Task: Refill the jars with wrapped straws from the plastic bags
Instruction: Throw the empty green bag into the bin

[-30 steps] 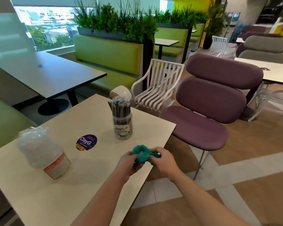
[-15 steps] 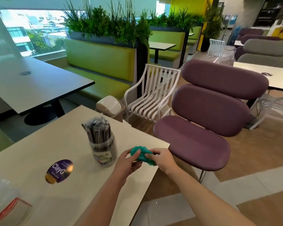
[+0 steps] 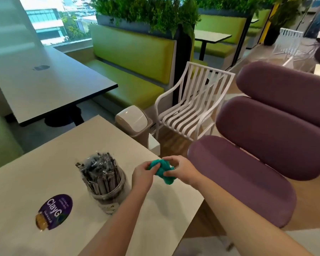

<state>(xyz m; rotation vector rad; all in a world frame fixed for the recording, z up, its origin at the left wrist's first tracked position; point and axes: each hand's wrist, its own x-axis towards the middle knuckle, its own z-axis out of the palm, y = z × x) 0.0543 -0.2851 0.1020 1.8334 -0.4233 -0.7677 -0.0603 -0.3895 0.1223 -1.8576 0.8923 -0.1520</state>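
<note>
A clear jar (image 3: pixel 107 191) packed with dark wrapped straws (image 3: pixel 100 172) stands upright on the beige table (image 3: pixel 35 172). Just right of the jar, over the table's right corner, my left hand (image 3: pixel 143 174) and my right hand (image 3: pixel 181 172) both grip a crumpled teal bag (image 3: pixel 162 171) between them. The bag is bunched into a small wad, so what it holds is hidden.
A purple round sticker (image 3: pixel 54 211) lies flat on the table, left of the jar. A small beige bin (image 3: pixel 133 122) stands past the table's far corner, beside a white slatted chair (image 3: pixel 190 106). A purple padded chair (image 3: pixel 257 154) sits right of the table.
The camera has turned right and moved closer, so the second plastic-covered jar at the left has left the view. My hands keep kneading the teal wad, which is now held nearer the jar.
</note>
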